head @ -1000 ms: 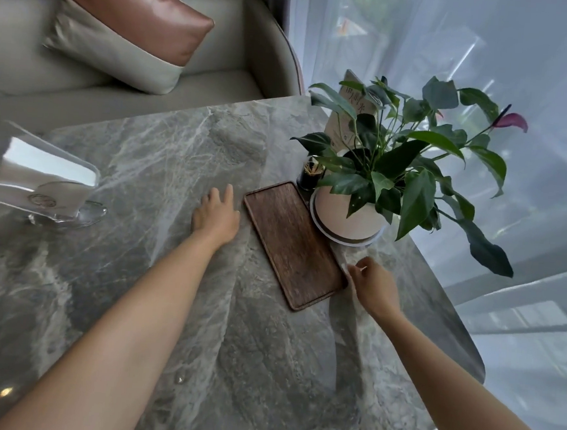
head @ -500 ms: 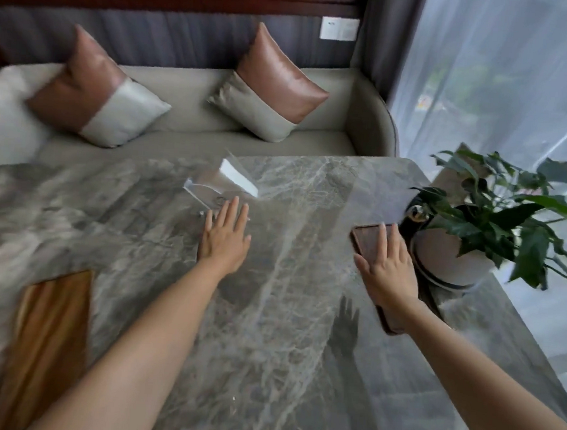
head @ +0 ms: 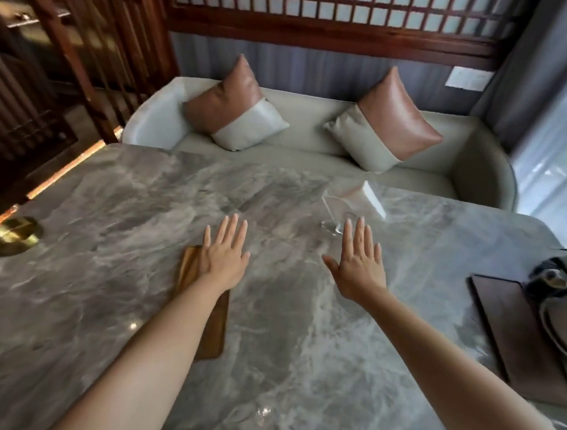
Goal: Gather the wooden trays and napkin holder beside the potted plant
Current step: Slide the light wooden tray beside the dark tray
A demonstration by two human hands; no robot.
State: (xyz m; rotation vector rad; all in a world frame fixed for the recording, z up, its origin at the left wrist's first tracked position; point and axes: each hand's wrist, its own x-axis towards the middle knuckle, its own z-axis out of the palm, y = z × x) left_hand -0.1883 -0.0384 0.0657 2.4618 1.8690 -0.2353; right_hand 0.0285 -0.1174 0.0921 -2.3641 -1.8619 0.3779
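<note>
Light tray lies mid-table, its far end under the left hand, fingers spread flat, gripping nothing. Dark tray lies at the table's right edge, touching the pot. Clear napkin holder stands near the far edge, just beyond the right hand, which is open, fingers spread, above the table.

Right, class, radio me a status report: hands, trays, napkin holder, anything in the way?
Left hand open, flat over light tray. Right hand open, fingertips at clear napkin holder. Dark tray already by plant pot. Nothing in the way.
</note>
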